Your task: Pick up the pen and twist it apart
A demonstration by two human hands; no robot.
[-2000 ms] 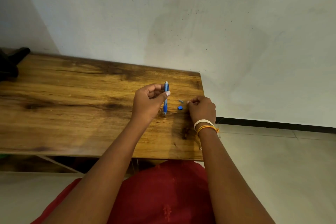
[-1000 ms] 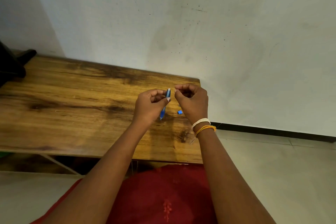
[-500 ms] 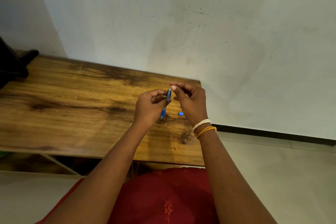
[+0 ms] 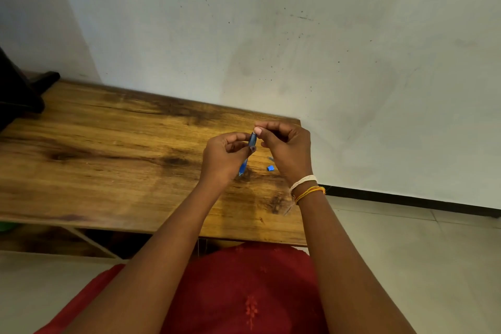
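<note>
Fingers (image 4: 245,141) of both hands pinch the blue pen (image 4: 248,153).
Steady your left hand (image 4: 225,157); keep your right hand (image 4: 287,149) aligned over its top end.

No readable text, label, brand, number or sign appears anywhere. The blue pen (image 4: 251,141) is too small and blurred to show any print, and the wall (image 4: 325,35) at twelve o'clock carries only dark specks.

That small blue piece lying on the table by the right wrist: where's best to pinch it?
Probably from above, thumb and forefinger across the opposite sides of the small blue piece; it lies low on the table, leaving no room underneath.
</note>
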